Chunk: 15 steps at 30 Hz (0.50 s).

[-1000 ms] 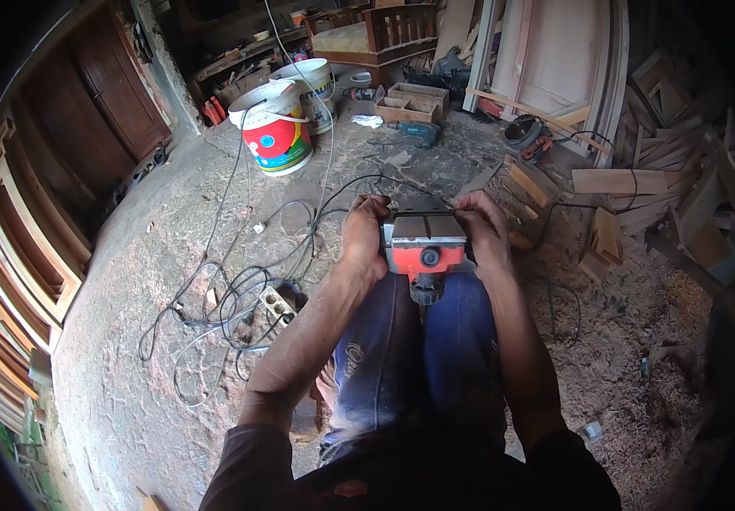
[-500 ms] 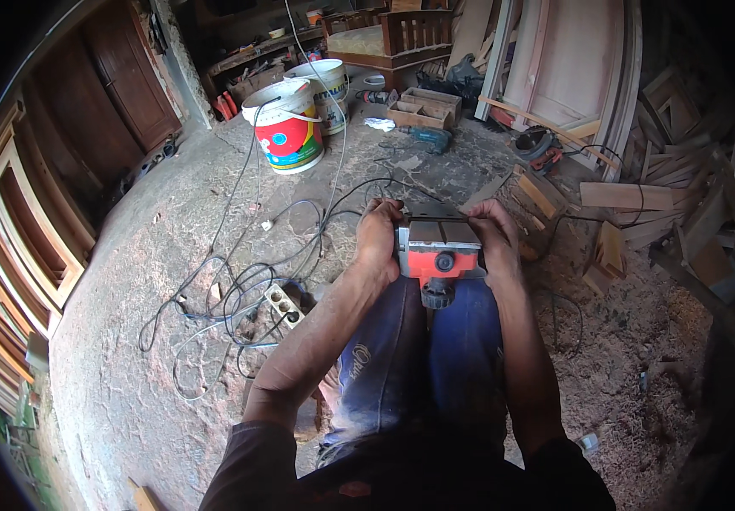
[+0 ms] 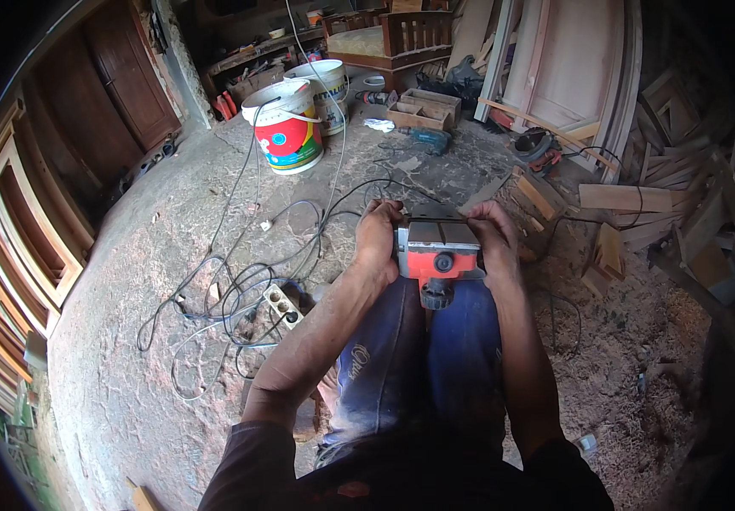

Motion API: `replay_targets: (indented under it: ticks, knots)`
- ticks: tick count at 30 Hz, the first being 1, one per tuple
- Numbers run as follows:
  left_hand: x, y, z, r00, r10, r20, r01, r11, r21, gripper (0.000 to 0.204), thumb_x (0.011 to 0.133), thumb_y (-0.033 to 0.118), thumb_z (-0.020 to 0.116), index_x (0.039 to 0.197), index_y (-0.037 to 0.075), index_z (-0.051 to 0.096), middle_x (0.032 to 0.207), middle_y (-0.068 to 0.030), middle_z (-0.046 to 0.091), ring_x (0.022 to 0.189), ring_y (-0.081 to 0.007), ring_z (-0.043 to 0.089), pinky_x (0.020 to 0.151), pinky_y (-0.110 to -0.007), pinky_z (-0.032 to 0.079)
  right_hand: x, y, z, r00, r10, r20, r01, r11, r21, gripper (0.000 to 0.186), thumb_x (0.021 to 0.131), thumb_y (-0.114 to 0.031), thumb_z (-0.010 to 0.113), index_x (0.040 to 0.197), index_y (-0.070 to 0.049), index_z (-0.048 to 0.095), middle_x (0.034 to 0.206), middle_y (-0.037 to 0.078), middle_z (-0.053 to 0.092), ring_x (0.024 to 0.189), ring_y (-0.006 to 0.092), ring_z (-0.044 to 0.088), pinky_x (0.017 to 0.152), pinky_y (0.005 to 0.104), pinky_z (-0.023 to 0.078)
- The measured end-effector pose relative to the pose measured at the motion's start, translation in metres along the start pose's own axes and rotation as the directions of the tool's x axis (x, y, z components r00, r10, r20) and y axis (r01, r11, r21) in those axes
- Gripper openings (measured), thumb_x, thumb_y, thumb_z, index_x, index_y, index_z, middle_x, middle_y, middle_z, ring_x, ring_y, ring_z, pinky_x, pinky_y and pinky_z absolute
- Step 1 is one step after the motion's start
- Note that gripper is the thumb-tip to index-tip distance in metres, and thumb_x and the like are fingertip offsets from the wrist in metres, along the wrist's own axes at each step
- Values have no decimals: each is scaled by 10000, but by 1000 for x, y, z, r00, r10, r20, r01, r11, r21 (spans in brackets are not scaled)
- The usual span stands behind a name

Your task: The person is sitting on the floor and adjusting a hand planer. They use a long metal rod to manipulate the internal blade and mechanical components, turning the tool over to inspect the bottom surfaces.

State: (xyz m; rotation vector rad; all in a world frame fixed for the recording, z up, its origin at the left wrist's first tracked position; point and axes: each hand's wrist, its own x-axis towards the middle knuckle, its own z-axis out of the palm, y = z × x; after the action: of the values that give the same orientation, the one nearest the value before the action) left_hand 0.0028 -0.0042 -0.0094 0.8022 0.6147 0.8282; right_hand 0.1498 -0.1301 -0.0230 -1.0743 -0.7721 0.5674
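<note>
Above the jeans on my lap (image 3: 457, 349) rests a red and grey electric planer (image 3: 423, 264), flat metal base upward, with a black knob (image 3: 438, 294) hanging underneath. My left hand (image 3: 376, 238) grips its left end, thumb and fingers curled at the edge. My right hand (image 3: 495, 238) holds the right end, its fingertips near the top edge.
Tangled cables (image 3: 223, 281) and a socket strip (image 3: 282, 304) lie at left. Ahead stand buckets (image 3: 287, 136), a wooden box (image 3: 427, 106), drills (image 3: 425, 140) and a bench (image 3: 389, 47). Frames (image 3: 22, 213) lean at left; panels (image 3: 555, 77) and offcuts (image 3: 627, 198) fill the right.
Since one second ago the whole view, with my hands and the planer, has shifted slightly right in the picture. The grip looks the same, and the last half second shows almost no movement.
</note>
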Motion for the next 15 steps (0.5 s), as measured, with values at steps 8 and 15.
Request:
replay_targets:
  ticks: [8, 15]
  knots:
    - [2, 0, -2, 1000, -7, 26, 8, 1000, -26, 183, 790, 57, 527, 966, 88, 569, 873, -40, 526, 795, -177, 501, 743, -322, 452, -4, -3, 3, 1000, 3, 28, -4, 1000, 17, 59, 897, -68, 574, 946, -63, 606, 822, -22, 599, 688, 36, 533, 571, 204, 393]
    - [-6, 2, 0, 999, 36, 38, -33, 997, -73, 191, 782, 30, 501, 952, 96, 557, 915, -38, 530, 833, -170, 496, 777, -317, 459, -5, -6, 2, 997, -9, 71, 4, 998, 68, 62, 912, -11, 560, 972, -11, 576, 778, 48, 620, 590, 98, 581, 511, 255, 473]
